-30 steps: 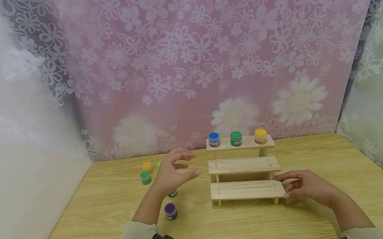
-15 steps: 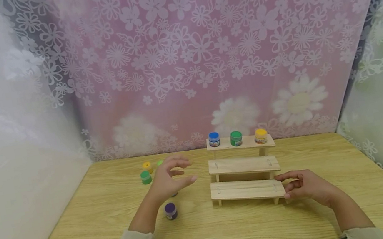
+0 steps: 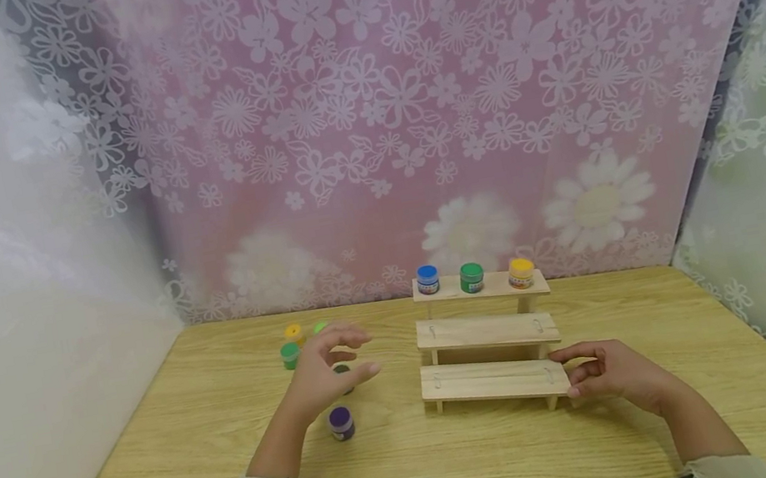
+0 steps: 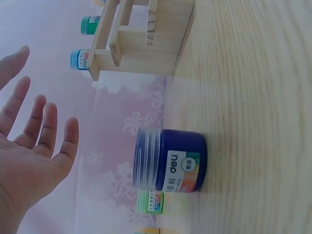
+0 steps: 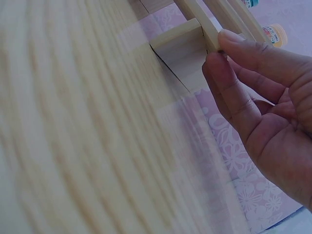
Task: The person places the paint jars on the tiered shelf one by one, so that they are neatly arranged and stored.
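A three-step wooden stand carries a blue paint jar, a green paint jar and a yellow paint jar on its top step. With thumb and fingertips, my right hand pinches the right end of the lowest step; the right wrist view shows the thumb at that end. My left hand hovers over the table to the stand's left, fingers spread and holding nothing. Nearest it are a purple paint jar, upright in the left wrist view, and a dark-lidded jar, partly hidden by the thumb.
Farther back at the left stand another green jar, another yellow jar and a light green jar, partly behind my left hand. A flowered curtain closes off the table's back edge.
My left hand has drifted left and toward me, away from the stand, with its fingers still apart. My right hand stays at the stand's end, and the jars stand where they were.
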`<state>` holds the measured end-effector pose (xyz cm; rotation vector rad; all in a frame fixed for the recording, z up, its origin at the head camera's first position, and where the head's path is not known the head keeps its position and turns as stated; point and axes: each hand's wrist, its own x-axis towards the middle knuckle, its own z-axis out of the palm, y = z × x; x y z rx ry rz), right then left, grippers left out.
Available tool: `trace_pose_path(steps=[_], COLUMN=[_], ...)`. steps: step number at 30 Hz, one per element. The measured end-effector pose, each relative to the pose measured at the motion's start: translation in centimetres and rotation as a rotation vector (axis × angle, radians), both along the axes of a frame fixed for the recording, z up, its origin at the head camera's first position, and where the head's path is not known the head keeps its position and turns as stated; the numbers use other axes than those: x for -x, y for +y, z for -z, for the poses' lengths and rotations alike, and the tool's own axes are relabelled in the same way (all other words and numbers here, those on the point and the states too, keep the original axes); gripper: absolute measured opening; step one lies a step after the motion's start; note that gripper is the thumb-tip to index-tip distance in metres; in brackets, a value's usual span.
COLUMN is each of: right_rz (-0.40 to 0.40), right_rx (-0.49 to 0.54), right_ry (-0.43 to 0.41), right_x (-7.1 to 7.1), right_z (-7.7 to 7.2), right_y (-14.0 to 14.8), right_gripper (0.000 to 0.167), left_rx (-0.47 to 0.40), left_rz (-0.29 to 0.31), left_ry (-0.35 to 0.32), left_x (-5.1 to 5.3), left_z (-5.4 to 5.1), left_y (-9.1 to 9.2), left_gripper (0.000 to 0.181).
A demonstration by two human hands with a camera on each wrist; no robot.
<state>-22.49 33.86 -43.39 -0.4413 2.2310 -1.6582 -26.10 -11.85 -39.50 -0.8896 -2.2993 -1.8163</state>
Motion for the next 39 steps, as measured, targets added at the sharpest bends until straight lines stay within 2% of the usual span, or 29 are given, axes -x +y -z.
trace_pose_path(steps=[7, 12, 17, 23, 34, 39], right_rz=[0.0, -0.003, -0.002, -0.001, 0.005, 0.008], right_rx=[0.006, 0.011, 0.009, 0.006, 0.001, 0.005], right_ry=[0.004, 0.004, 0.009, 0.011, 0.012, 0.008], right_x=[0.0, -0.1, 0.0, 0.0, 0.0, 0.0], right_z=[0.0, -0.1, -0.1, 0.0, 0.1, 0.1], right_y=[0.0, -0.1, -0.1, 0.0, 0.0, 0.0], right_gripper=[0.062, 0.062, 0.062, 0.062, 0.061, 0.061], left_rx=[0.012, 0.009, 0.014, 0.055, 0.1, 0.132], left_rz=[-0.003, -0.003, 0.012, 0.003, 0.05, 0.092], left_ry=[0.005, -0.022, -0.019, -0.013, -0.048, -0.07], left_x=[-0.1, -0.1, -0.3, -0.5, -0.5, -0.4], left_z=[0.5, 0.9, 1.0, 1.0, 1.4, 1.5], left_y=[-0.9, -1.7, -2.4, -3.2, -4.5, -5.1], left_gripper=[0.033, 0.034, 0.033, 0.032, 0.032, 0.034])
